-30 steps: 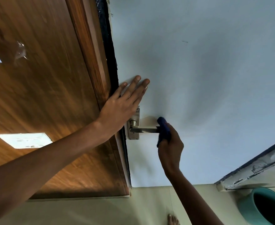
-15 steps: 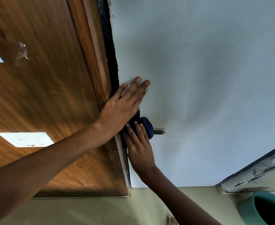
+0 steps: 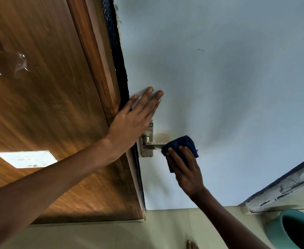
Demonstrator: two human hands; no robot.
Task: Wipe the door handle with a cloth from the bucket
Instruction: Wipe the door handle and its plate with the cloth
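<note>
A metal lever door handle [image 3: 152, 146] on a steel backplate [image 3: 148, 139] sits at the edge of the pale blue door [image 3: 219, 87]. My right hand [image 3: 185, 169] holds a dark blue cloth [image 3: 182, 143] wrapped around the free end of the lever, hiding that end. My left hand [image 3: 135, 119] lies flat with fingers spread against the door edge, just above the backplate. A teal bucket [image 3: 280, 229] stands on the floor at the lower right, partly cut off by the frame.
A wooden door frame and panel [image 3: 48, 105] fill the left side, with a white switch plate [image 3: 28, 159] on it. A worn ledge [image 3: 282, 187] runs along the right above the bucket. Pale tiled floor [image 3: 129, 234] lies below, with toes [image 3: 192, 244] at the bottom edge.
My right hand has slid the cloth from the base of the handle by the backplate out to the lever's free end. My left hand has stayed flat on the door.
</note>
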